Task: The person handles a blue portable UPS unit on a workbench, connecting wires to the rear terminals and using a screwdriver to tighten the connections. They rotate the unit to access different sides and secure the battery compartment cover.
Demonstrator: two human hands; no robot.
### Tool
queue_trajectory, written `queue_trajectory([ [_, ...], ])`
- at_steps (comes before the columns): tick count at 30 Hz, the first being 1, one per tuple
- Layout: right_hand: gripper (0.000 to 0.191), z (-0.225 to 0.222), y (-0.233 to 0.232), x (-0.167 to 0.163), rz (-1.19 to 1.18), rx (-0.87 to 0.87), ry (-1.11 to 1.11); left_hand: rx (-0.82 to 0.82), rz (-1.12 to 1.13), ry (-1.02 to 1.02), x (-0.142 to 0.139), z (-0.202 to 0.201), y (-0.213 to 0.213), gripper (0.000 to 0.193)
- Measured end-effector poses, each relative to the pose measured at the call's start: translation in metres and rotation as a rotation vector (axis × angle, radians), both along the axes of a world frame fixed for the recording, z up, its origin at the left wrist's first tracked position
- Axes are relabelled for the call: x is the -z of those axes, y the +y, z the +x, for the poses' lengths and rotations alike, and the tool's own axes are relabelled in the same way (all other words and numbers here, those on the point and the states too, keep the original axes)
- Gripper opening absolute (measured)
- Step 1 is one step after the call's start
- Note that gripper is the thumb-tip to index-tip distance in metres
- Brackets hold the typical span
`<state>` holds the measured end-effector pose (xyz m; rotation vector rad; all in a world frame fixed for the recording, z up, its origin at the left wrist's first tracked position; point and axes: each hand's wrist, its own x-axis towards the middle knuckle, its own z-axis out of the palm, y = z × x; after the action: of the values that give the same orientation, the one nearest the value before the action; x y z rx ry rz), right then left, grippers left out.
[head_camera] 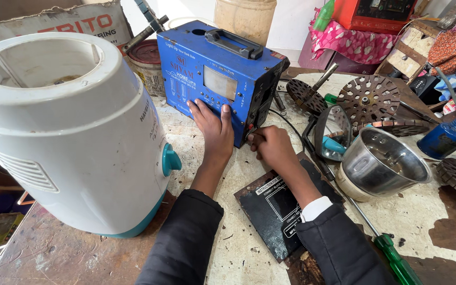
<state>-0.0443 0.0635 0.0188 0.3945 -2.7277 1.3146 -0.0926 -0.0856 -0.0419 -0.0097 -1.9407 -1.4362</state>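
Head view, blue metal box (212, 68), black handle, left hand (215, 129) flat, right hand (273, 148) clenched.

On the counter (249, 253), my 2 hands meet at the metal box (217, 74): left hand (215, 129) flat on its front, right hand (273, 148) at its corner. An appliance housing (69, 132) stands left; a steel bowl (383, 161) sits right.
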Motion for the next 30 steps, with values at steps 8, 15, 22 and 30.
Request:
queue_trajectory([
  [8, 0.011, -0.008, 0.010, 0.005, -0.307, -0.039, -0.110, -0.008, -0.002, 0.022, 0.002, 0.004, 0.007, 0.087],
  [15, 0.015, -0.016, 0.016, 0.011, -0.209, -0.015, -0.116, 0.024, 0.000, -0.001, -0.001, 0.005, 0.006, 0.088],
  [22, 0.022, -0.007, 0.006, 0.003, -0.156, -0.027, -0.179, 0.016, -0.007, -0.007, -0.001, 0.005, 0.003, 0.086],
  [30, 0.023, 0.001, 0.003, 0.001, -0.170, 0.083, -0.072, 0.013, -0.004, 0.006, -0.002, 0.007, 0.004, 0.086],
])
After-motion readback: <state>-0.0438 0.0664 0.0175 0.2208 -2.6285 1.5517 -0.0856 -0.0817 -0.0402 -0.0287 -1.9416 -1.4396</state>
